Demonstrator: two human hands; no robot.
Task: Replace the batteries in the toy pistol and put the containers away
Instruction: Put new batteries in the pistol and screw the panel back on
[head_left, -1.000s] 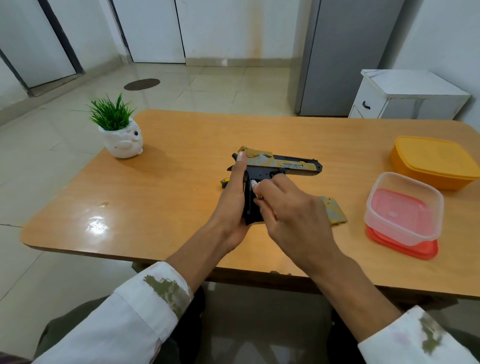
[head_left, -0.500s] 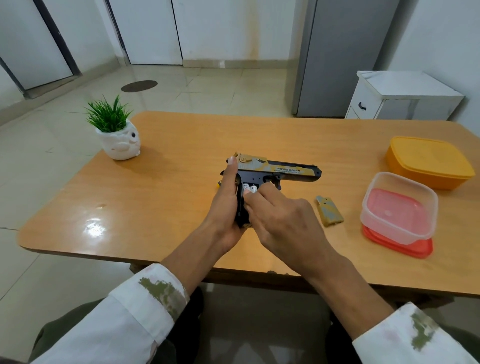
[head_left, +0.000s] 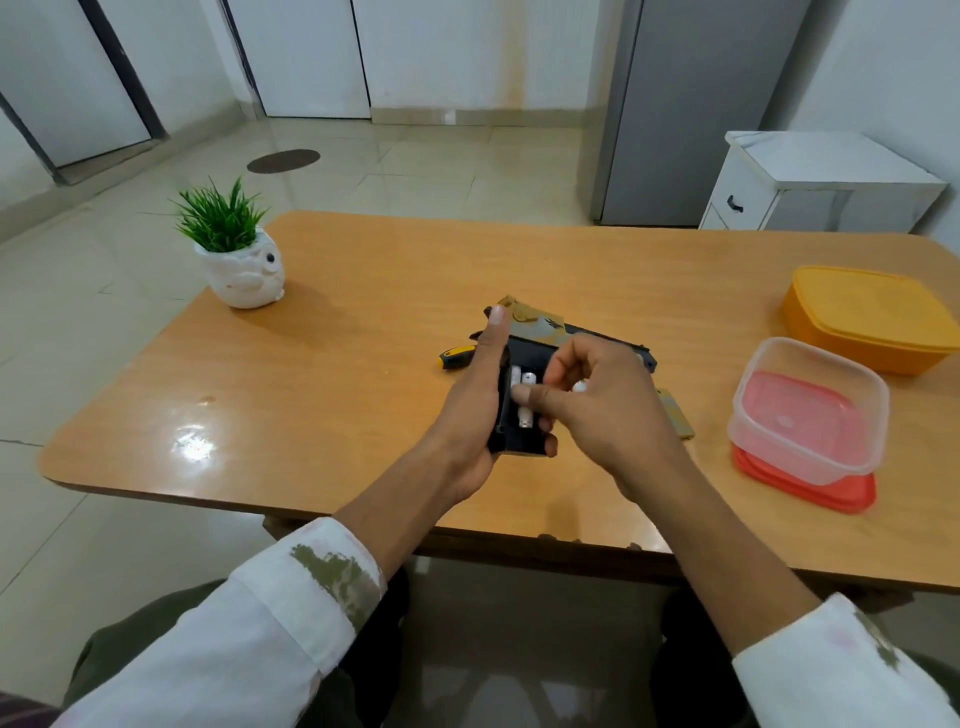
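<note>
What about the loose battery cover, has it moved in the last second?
No. The battery cover lies at the same gap left of the clear container as before; the right hand just overlaps it.

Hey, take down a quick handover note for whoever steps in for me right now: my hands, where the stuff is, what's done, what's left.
Left hand: grips the toy pistol, battery bay open.
Right hand: pinches what looks like a battery, thumb on the batteries in the bay.
Bay cover lies on the table, right of the pistol; screwdriver behind it.
Done: cover off.
Left: finish the swap, refit the cover, put away the clear container and orange container.
</note>
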